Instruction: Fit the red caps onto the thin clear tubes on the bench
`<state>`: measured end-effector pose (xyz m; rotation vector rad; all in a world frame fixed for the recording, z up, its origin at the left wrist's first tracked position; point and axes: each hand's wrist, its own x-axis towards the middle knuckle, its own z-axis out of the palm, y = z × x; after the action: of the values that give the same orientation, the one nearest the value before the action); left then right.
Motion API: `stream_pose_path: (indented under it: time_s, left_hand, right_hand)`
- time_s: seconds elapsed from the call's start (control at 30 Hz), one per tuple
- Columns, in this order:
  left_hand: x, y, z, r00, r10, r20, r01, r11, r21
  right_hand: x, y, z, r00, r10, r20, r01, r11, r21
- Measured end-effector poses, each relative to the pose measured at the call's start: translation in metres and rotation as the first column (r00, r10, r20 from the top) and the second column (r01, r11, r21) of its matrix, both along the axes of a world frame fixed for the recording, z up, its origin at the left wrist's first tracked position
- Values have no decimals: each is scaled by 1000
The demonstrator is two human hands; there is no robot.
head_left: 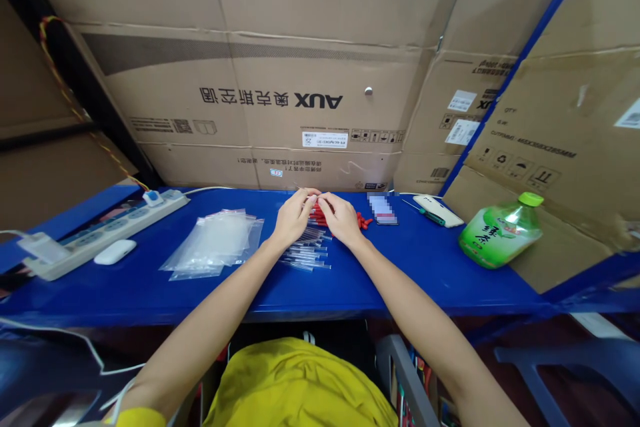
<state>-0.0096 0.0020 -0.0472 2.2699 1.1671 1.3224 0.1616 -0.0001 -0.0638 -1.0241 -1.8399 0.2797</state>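
My left hand (293, 217) and my right hand (341, 216) meet over the middle of the blue shelf (400, 267), fingertips pinched together on a small red piece (316, 207) that I cannot make out clearly. Beneath the hands lies a row of several clear thin tubes (307, 252). More small red caps (364, 219) are scattered just right of my right hand. Both hands are closed in a pinch.
A stack of clear plastic bags (215, 245) lies left of the hands. Further left are a white power strip (105, 232) and a white mouse (115, 251). To the right lie a phone (383, 209), a screwdriver (429, 215) and a green bottle (500, 231). Cardboard boxes (280, 100) wall the back.
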Motion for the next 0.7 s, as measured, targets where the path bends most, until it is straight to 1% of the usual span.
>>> stream_pose_path:
  time_s: [0.1, 0.17, 0.23, 0.33, 0.37, 0.43, 0.53, 0.63, 0.7]
  left_hand:
    - [-1, 1, 1, 997, 27, 68, -24, 999, -41]
    - [-1, 1, 1, 998, 53, 27, -51, 995, -84]
    - [-1, 1, 0, 992, 76, -103, -88, 990, -110]
    - [-1, 0, -2, 947, 89, -308, -114, 991, -64]
    - [-2, 0, -2, 933, 94, -348, -114, 993, -38]
    - [-4, -1, -1, 921, 89, -378, -101, 995, -11]
    - [-7, -1, 1, 948, 9, -319, -26, 998, -50]
    - [-6, -2, 4, 979, -145, -146, 125, 982, -138]
    - [-4, -5, 6, 974, -224, -17, 217, 958, -186]
  right_hand:
    - [6, -4, 4, 984, -155, 82, 148, 986, 82]
    - [9, -8, 8, 975, -190, 115, 174, 975, 135]
    - [10, -12, 12, 965, -196, 175, 157, 964, 214]
    - [11, -15, 17, 930, -179, 319, 77, 948, 307]
    - [12, -15, 17, 915, -166, 367, 46, 948, 314]
    - [15, -12, 17, 891, -132, 434, 0, 957, 291]
    - [19, -8, 14, 877, -69, 476, -46, 973, 225]
    - [21, -4, 10, 871, -36, 489, -66, 980, 190]
    - [21, -3, 6, 873, -27, 487, -75, 979, 190]
